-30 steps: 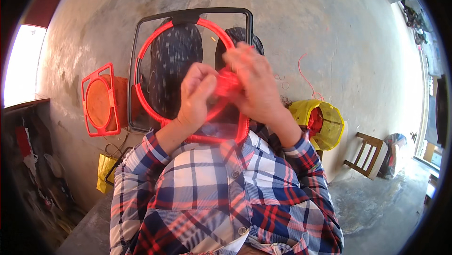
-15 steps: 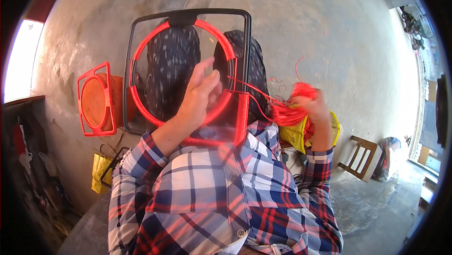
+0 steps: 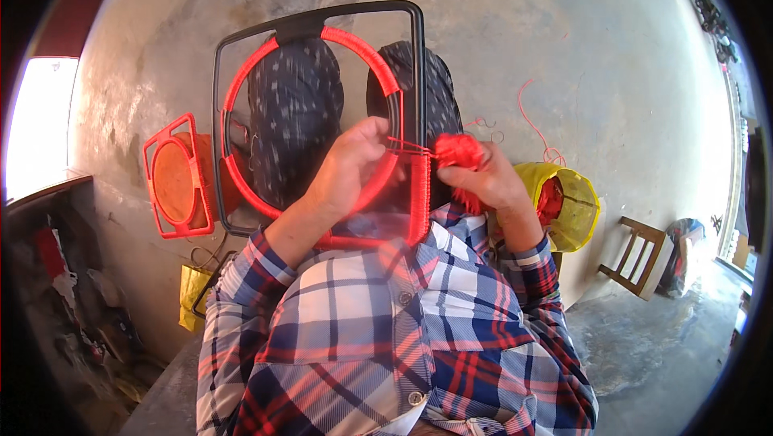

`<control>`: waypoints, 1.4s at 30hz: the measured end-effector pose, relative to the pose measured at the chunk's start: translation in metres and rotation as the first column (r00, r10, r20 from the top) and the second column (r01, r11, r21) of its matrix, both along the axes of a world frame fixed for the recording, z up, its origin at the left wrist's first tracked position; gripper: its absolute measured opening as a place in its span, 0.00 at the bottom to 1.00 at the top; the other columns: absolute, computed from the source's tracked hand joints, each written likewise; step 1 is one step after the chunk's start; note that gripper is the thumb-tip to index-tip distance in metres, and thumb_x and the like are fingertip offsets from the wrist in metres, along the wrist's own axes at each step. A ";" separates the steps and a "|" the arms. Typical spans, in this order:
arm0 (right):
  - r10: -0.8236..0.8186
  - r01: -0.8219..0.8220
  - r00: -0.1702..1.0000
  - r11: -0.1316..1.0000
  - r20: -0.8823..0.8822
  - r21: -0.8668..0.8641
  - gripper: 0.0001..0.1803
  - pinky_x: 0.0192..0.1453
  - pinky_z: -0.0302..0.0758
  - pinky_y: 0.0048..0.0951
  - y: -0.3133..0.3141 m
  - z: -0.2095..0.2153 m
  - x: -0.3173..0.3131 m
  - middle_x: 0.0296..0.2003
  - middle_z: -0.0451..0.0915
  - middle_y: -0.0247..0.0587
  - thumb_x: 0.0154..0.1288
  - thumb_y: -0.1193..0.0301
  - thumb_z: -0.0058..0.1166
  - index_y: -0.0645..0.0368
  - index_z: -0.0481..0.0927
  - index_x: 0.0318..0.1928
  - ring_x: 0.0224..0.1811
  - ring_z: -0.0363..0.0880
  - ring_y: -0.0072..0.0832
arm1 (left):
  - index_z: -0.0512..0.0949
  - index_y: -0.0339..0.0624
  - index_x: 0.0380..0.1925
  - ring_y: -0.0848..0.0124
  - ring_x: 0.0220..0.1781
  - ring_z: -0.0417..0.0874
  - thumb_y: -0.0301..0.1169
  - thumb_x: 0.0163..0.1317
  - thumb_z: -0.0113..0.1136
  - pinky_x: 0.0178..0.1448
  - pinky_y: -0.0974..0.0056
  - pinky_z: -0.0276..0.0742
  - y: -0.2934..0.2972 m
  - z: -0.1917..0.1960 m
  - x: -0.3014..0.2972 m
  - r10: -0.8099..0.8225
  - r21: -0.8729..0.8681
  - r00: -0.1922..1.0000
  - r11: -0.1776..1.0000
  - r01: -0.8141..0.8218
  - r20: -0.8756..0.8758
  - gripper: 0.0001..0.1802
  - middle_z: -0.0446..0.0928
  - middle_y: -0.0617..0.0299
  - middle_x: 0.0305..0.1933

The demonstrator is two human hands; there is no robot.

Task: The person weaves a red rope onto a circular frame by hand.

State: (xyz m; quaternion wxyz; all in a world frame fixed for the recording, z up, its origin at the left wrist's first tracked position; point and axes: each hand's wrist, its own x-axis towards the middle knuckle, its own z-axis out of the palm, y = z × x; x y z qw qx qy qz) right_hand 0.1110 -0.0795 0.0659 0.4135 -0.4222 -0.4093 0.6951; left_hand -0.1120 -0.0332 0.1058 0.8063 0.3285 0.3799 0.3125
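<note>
A black rectangular frame (image 3: 419,66) with a round inner ring (image 3: 352,39) stands over my lap. Red cord is wound over much of the ring and along the lower right edge of the frame. My left hand (image 3: 346,164) is inside the ring at its right side, fingers pinched where red strands (image 3: 412,146) cross the bare black part; the fingertips are partly hidden. Just right of the frame, my right hand (image 3: 487,185) grips a bundle of red cord (image 3: 459,152). The strands run between the bundle and my left fingers.
A yellow bag (image 3: 576,210) with red cord inside stands at right, near a wooden slatted piece (image 3: 634,259). Loose red cord (image 3: 527,114) lies on the floor. At left, a smaller red frame (image 3: 200,182) leans by an orange round object (image 3: 171,182). Another yellow bag (image 3: 192,291) sits below.
My right hand has brought the cord bundle left, close to the frame. My left fingers have closed in at the ring's right side. The yellow bag at right is now less covered.
</note>
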 end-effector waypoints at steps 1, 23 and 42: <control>-0.136 0.136 0.991 0.990 -0.017 -0.028 0.06 0.35 0.71 0.20 -0.002 -0.009 0.008 0.32 0.79 0.27 0.60 0.79 0.57 0.59 0.80 0.39 0.30 0.71 0.13 | 0.71 0.36 0.46 0.68 0.33 0.81 0.36 0.64 0.46 0.39 0.66 0.76 0.000 -0.002 -0.002 -0.002 -0.001 1.000 1.000 0.002 -0.003 0.17 0.79 0.53 0.39; -0.312 0.323 0.945 0.935 0.097 -0.144 0.04 0.32 0.70 0.21 -0.057 -0.009 0.013 0.23 0.78 0.29 0.59 0.77 0.58 0.64 0.80 0.28 0.26 0.74 0.15 | 0.65 0.40 0.29 0.64 0.12 0.74 0.27 0.55 0.44 0.15 0.63 0.70 0.013 0.007 -0.022 -0.107 -0.142 0.978 0.986 0.082 -0.178 0.03 0.73 0.51 0.23; -0.720 -0.060 0.532 0.494 0.446 0.868 0.21 0.53 0.69 0.43 0.047 0.026 -0.034 0.50 0.74 0.40 0.40 0.69 0.72 0.54 0.76 0.37 0.54 0.72 0.42 | 0.72 0.36 0.43 0.74 0.42 0.78 0.19 0.55 0.48 0.50 0.71 0.74 0.008 -0.009 -0.012 0.200 0.081 0.933 0.980 -0.184 -0.298 0.14 0.76 0.64 0.39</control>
